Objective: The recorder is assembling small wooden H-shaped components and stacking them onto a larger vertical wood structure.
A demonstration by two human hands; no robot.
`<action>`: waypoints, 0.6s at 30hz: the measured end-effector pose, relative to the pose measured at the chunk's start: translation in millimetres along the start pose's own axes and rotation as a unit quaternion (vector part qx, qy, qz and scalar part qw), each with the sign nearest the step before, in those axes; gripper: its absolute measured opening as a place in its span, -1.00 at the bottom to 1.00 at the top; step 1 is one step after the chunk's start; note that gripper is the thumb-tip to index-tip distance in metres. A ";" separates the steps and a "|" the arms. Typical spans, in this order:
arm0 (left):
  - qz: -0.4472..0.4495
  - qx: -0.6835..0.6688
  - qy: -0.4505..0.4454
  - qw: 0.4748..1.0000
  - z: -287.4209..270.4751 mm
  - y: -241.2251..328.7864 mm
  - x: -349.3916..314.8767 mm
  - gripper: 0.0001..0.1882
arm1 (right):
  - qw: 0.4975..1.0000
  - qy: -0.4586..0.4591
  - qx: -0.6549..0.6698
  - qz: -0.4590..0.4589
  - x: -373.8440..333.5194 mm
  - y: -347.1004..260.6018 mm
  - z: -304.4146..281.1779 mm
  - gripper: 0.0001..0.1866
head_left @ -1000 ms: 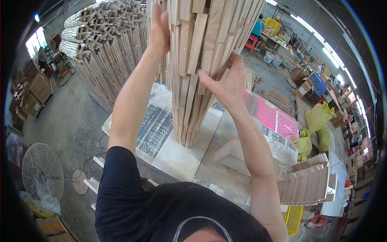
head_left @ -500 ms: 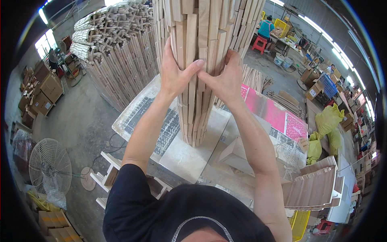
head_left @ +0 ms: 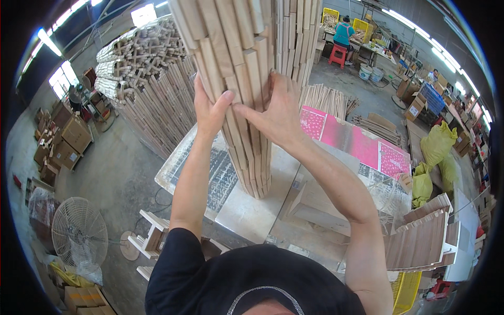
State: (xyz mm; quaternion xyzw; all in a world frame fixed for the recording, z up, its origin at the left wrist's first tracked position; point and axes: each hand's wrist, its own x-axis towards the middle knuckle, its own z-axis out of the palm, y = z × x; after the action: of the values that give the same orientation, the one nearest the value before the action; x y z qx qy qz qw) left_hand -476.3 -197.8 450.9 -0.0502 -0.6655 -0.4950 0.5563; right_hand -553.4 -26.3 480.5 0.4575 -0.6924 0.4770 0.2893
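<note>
A tall bundle of light wooden strips (head_left: 247,157) stands in front of me, its top leaning left and running out of view. Its lower end rests on a pale board (head_left: 247,215) on the worktable. My left hand (head_left: 210,111) is wrapped round the bundle's left side, and my right hand (head_left: 275,114) grips its right side. The two thumbs nearly meet across the near face. Most fingertips are hidden behind the wood.
Large stacks of wooden strips (head_left: 157,105) stand behind left. A pink sheet (head_left: 341,134) covers the table's far side. A floor fan (head_left: 79,231) is at left, slatted wooden pieces (head_left: 420,241) at right. A person (head_left: 344,34) sits on a red stool (head_left: 337,55) far off.
The upper part of the bundle has tipped left, with both hands moving left along with it. Its foot stays on the pale board. The whole view has shifted slightly.
</note>
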 end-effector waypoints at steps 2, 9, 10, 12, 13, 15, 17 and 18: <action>-0.007 -0.012 0.003 1.000 -1.3 -2.0 -1.9 -0.14 | 0.999 -0.043 0.015 0.001 -2.2 4.1 -9.8 -0.09; -0.007 0.002 0.001 1.000 -5.1 -20.5 -4.5 0.00 | 0.961 -0.136 0.233 0.060 19.9 40.6 -50.2 -0.30; -0.005 0.020 0.007 1.000 -5.6 -23.0 -4.6 0.04 | 0.957 -0.138 0.245 0.067 24.6 49.5 -53.5 -0.34; -0.008 0.013 0.010 1.000 -7.6 -26.4 -5.8 0.05 | 0.956 -0.139 0.240 0.100 39.7 69.0 -51.4 -0.33; -0.015 0.001 0.010 1.000 -9.0 -27.6 -6.0 0.05 | 0.958 -0.128 0.231 0.110 46.5 77.4 -47.1 -0.32; -0.028 -0.001 0.021 0.999 -12.5 -28.7 -7.7 0.06 | 0.952 -0.144 0.239 0.130 45.7 86.0 -33.4 -0.29; -0.053 -0.006 0.022 0.998 -16.7 -29.5 -7.8 0.06 | 0.890 -0.260 0.312 0.206 37.0 88.5 -20.6 -0.34; -0.050 -0.001 0.025 0.998 -18.8 -30.4 -7.6 0.06 | 0.865 -0.306 0.332 0.217 29.5 87.1 -15.5 -0.40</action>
State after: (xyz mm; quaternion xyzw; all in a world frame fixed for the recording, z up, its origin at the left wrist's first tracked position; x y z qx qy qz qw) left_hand -479.2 -222.9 424.6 -0.0051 -0.6525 -0.5246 0.5469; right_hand -645.4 -11.5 476.5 0.4876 -0.6285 0.5657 -0.2174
